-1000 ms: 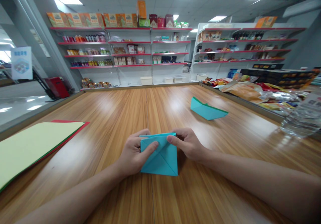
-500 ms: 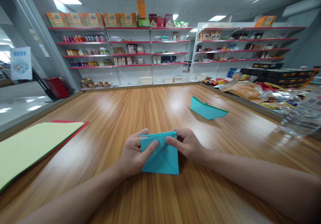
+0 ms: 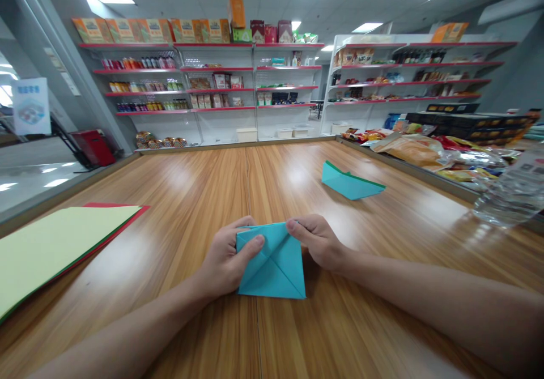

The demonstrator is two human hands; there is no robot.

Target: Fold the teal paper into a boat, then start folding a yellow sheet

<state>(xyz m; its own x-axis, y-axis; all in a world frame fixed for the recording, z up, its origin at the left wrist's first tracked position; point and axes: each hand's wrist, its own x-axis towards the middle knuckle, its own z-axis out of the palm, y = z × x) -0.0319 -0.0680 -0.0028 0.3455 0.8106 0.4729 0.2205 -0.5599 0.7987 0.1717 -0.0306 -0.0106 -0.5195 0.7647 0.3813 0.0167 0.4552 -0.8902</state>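
A square of folded blue paper (image 3: 274, 268) with crossing diagonal creases is held between my two hands, just above the wooden table. My left hand (image 3: 232, 257) grips its left side, thumb flat on the near face and fingers behind, mostly hidden. At the top right corner, my right hand (image 3: 318, 243) pinches the paper between thumb and curled fingers. Farther off to the right, a folded paper boat (image 3: 352, 185), blue with a green edge, lies on the table.
A stack of coloured paper sheets (image 3: 63, 243), pale yellow on top, lies at the left. To the right are a clear plastic bottle (image 3: 508, 197) and a heap of packaged snacks (image 3: 416, 152). Stocked shelves (image 3: 212, 70) stand beyond the table (image 3: 191, 181).
My right thumb has shifted to the paper's top right corner, and the right fingers have curled in tighter. The left hand keeps its hold; the boat has stayed put.
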